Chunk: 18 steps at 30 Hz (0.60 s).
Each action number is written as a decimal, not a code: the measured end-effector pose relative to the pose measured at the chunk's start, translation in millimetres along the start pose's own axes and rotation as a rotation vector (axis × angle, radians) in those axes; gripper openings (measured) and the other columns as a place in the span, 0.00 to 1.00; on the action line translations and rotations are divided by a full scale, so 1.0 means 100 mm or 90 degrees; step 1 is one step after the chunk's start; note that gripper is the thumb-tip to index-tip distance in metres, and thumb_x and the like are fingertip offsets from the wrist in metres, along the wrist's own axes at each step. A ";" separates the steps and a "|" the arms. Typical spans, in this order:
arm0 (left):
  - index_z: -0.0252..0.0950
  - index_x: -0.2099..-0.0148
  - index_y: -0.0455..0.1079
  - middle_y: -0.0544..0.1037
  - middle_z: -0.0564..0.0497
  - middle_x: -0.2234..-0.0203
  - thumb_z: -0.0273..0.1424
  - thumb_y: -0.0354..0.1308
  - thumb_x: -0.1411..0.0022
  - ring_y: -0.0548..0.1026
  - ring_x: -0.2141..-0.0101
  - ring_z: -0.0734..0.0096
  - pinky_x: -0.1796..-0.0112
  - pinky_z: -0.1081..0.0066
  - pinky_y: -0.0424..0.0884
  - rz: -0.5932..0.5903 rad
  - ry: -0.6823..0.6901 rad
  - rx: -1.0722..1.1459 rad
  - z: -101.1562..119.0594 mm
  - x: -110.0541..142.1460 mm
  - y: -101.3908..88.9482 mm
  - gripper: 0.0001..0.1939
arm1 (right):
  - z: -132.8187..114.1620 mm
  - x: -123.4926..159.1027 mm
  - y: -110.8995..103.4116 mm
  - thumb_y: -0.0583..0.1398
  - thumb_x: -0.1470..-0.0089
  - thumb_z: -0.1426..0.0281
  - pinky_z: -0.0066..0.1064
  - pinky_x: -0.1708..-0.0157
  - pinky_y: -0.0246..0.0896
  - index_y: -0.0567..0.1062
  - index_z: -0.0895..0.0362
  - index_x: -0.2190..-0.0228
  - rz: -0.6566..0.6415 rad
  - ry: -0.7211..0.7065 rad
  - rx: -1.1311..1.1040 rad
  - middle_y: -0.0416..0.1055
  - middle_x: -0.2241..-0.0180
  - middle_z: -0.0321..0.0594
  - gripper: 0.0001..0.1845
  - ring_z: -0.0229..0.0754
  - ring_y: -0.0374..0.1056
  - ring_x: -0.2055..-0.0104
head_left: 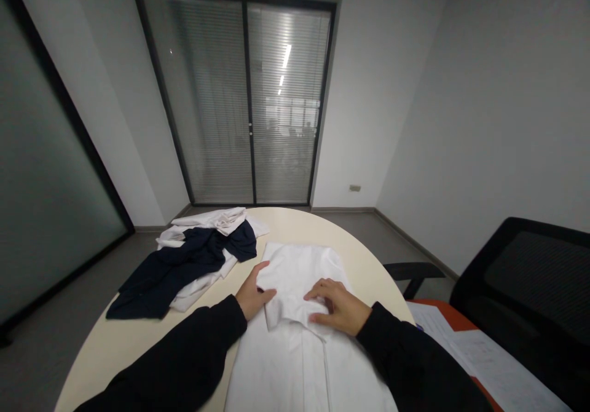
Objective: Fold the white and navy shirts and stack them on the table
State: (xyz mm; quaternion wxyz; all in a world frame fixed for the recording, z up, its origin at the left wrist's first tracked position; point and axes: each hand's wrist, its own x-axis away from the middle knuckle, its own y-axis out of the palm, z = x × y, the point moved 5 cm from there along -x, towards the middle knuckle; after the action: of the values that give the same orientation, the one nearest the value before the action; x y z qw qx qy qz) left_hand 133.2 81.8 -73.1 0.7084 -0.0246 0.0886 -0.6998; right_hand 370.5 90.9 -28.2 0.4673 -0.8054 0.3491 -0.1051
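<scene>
A white shirt (281,363) lies lengthwise on the round table in front of me, with its far part folded over towards me. At the left edge of that folded part is my left hand (251,294), its thumb and index finger spread apart and touching the cloth. My right hand (343,309) rests on the right side of the fold with bent fingers, and a gap shows between thumb and fingertips. Loose folds run through the cloth between the two hands. The shirt's near end passes out of view at the bottom.
Dark navy clothing (170,270) lies over crumpled white garments (209,220) at the table's (290,218) left side. Papers (483,356) lie on a red seat at right, beside a black mesh chair (530,283). Glass doors (212,104) stand beyond.
</scene>
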 end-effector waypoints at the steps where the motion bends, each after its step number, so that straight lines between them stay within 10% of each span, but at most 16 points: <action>1: 0.33 0.36 0.52 0.77 0.44 0.58 0.30 0.66 0.52 0.76 0.61 0.60 0.57 0.62 0.71 -0.011 -0.007 0.007 0.00 0.01 0.01 0.43 | -0.04 -0.02 -0.01 0.65 0.50 0.54 0.42 0.52 0.56 0.77 0.50 0.57 0.008 -0.005 -0.001 0.73 0.60 0.42 0.20 0.49 0.68 0.55; 7: 0.31 0.36 0.51 0.76 0.42 0.56 0.28 0.68 0.56 0.75 0.56 0.58 0.53 0.61 0.69 -0.027 0.006 0.047 -0.02 0.00 0.04 0.46 | -0.22 -0.11 0.05 0.62 0.45 0.57 0.36 0.58 0.60 0.79 0.53 0.68 0.036 -0.053 -0.083 0.75 0.66 0.41 0.13 0.44 0.69 0.61; 11: 0.33 0.37 0.55 0.77 0.47 0.60 0.26 0.68 0.56 0.76 0.61 0.61 0.57 0.65 0.71 -0.015 -0.013 0.047 -0.04 0.00 0.04 0.45 | 0.09 -0.09 0.08 0.64 0.49 0.54 0.32 0.67 0.60 0.76 0.57 0.72 0.092 0.039 -0.284 0.73 0.73 0.39 0.17 0.41 0.67 0.69; 18: 0.35 0.37 0.57 0.77 0.50 0.66 0.26 0.69 0.57 0.75 0.68 0.66 0.67 0.70 0.70 0.004 -0.033 0.030 -0.02 0.01 0.00 0.45 | 0.90 0.19 -0.37 0.52 0.42 0.50 0.33 0.70 0.58 0.70 0.55 0.70 0.515 0.304 -0.173 0.66 0.78 0.36 0.22 0.41 0.63 0.74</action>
State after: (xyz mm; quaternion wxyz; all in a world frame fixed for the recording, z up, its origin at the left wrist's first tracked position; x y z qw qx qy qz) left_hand 132.8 80.7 -74.8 0.7132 -0.0260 0.0538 -0.6985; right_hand 446.1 151.5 -49.4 0.2684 -0.6121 0.7421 -0.0500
